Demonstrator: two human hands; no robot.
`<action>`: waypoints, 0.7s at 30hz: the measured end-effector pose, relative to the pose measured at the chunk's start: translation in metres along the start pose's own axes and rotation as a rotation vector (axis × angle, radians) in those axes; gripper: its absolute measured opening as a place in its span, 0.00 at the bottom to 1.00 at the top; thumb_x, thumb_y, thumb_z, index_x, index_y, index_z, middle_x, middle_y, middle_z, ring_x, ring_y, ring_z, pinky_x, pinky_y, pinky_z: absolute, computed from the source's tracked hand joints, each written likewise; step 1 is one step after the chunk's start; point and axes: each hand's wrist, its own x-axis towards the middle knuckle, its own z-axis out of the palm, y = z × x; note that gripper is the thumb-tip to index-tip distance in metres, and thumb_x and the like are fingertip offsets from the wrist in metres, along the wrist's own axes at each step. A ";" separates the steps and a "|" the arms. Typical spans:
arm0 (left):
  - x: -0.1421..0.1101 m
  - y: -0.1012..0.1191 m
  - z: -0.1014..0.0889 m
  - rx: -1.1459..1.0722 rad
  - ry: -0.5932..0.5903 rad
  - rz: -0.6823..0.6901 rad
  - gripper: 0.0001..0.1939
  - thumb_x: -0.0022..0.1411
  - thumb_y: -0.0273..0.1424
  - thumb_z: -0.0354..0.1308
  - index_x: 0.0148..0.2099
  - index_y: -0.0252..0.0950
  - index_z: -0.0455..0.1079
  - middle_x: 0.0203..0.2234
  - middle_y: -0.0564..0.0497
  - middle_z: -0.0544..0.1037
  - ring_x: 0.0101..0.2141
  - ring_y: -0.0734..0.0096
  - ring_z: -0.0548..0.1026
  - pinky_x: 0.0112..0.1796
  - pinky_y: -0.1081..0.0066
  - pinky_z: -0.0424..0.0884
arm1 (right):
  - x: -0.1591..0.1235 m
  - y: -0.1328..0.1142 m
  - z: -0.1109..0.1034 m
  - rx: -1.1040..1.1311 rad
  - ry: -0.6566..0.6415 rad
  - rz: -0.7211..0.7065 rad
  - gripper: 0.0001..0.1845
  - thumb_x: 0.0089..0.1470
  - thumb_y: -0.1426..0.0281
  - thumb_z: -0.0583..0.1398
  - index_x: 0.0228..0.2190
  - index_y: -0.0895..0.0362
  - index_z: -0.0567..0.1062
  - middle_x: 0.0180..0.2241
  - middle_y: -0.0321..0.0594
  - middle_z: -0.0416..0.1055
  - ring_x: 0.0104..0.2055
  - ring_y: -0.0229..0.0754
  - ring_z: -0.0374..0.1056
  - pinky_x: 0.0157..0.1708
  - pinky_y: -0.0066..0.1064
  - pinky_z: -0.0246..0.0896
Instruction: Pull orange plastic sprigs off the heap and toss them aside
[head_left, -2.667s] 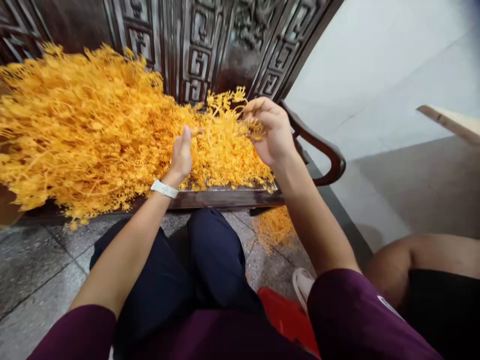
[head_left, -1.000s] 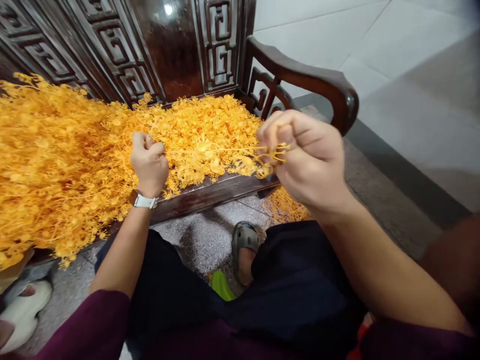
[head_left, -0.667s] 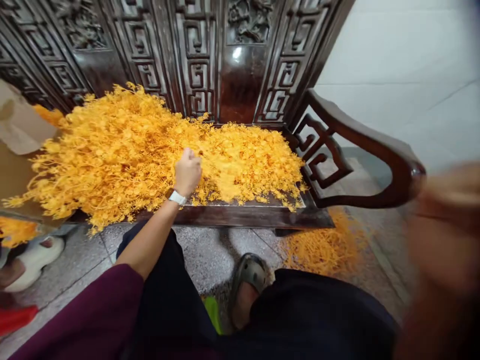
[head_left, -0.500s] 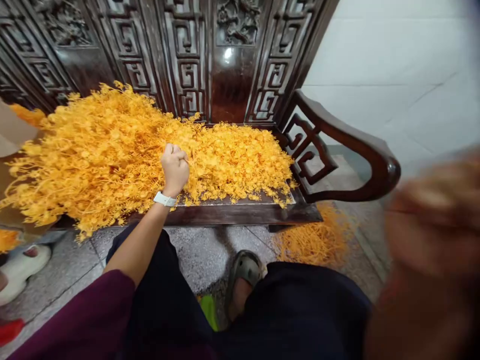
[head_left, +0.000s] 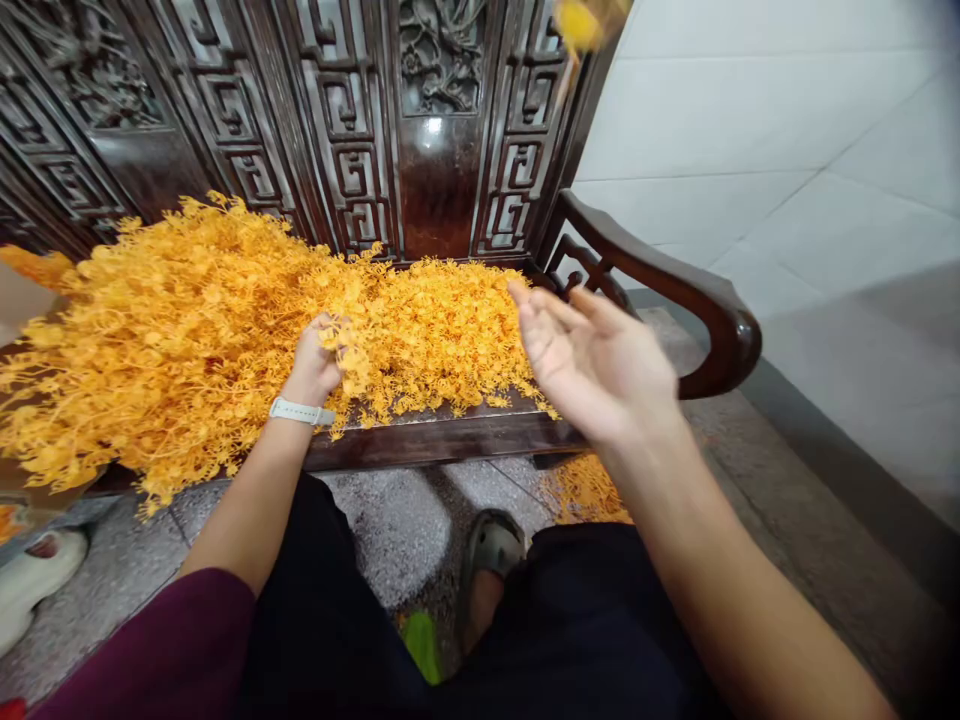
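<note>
Pinching a yellow sprig point(head_left: 354, 352) in the curled fingers of the left hand point(head_left: 311, 368), close against the yellow heap point(head_left: 187, 330) along the dark carved bench point(head_left: 450, 440), and holding the right hand point(head_left: 611, 370) open, fingers loosely apart, near the curved armrest point(head_left: 675, 278).

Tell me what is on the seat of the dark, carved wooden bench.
A heap of orange-yellow branching sprigs covers most of the visible seat, with a dark strip bare near the front. Anything beneath the heap is covered, and the right hand hides part.
</note>
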 end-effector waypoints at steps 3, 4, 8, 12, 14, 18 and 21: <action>-0.003 0.000 -0.001 0.014 -0.072 -0.046 0.17 0.55 0.20 0.61 0.26 0.37 0.55 0.21 0.57 0.70 0.15 0.83 0.62 0.16 0.80 0.49 | 0.004 0.021 0.007 0.358 0.175 0.340 0.03 0.59 0.76 0.62 0.33 0.57 0.75 0.34 0.38 0.75 0.28 0.29 0.68 0.29 0.20 0.70; -0.004 -0.002 -0.002 0.020 -0.105 -0.067 0.18 0.55 0.20 0.62 0.26 0.37 0.54 0.22 0.56 0.72 0.15 0.83 0.63 0.15 0.80 0.49 | 0.000 0.027 0.010 0.393 0.148 0.406 0.04 0.55 0.77 0.64 0.34 0.58 0.75 0.34 0.37 0.74 0.26 0.29 0.66 0.26 0.20 0.67; -0.012 -0.015 0.003 0.012 -0.201 -0.132 0.18 0.54 0.18 0.60 0.27 0.38 0.53 0.26 0.51 0.75 0.16 0.81 0.65 0.14 0.80 0.51 | -0.013 0.046 0.019 0.273 -0.008 0.346 0.07 0.51 0.74 0.67 0.34 0.58 0.76 0.31 0.34 0.72 0.25 0.30 0.62 0.25 0.24 0.59; -0.029 -0.028 0.016 -0.004 -0.232 -0.210 0.17 0.52 0.17 0.60 0.26 0.38 0.54 0.28 0.50 0.74 0.17 0.80 0.66 0.14 0.81 0.56 | -0.005 0.060 0.012 0.045 -0.014 0.255 0.08 0.52 0.70 0.67 0.35 0.57 0.76 0.31 0.35 0.69 0.28 0.33 0.62 0.27 0.28 0.56; -0.041 -0.031 0.023 -0.011 -0.251 -0.294 0.16 0.53 0.19 0.62 0.27 0.37 0.57 0.27 0.51 0.73 0.18 0.81 0.65 0.15 0.81 0.57 | 0.002 0.069 0.004 -0.151 0.045 0.201 0.13 0.52 0.66 0.68 0.39 0.56 0.75 0.39 0.38 0.71 0.33 0.36 0.64 0.31 0.30 0.59; -0.062 -0.033 0.028 -0.012 -0.361 -0.418 0.15 0.54 0.23 0.66 0.28 0.36 0.61 0.29 0.51 0.71 0.21 0.80 0.65 0.17 0.80 0.62 | 0.009 0.085 -0.007 -0.431 -0.134 0.143 0.26 0.58 0.56 0.67 0.54 0.53 0.70 0.51 0.43 0.71 0.41 0.40 0.67 0.40 0.36 0.64; -0.066 -0.036 0.026 -0.070 -0.489 -0.384 0.20 0.52 0.22 0.68 0.25 0.36 0.57 0.29 0.52 0.68 0.23 0.79 0.66 0.21 0.78 0.66 | 0.006 0.093 -0.007 -0.394 -0.392 0.169 0.21 0.61 0.54 0.65 0.48 0.54 0.73 0.38 0.38 0.72 0.35 0.39 0.66 0.38 0.35 0.63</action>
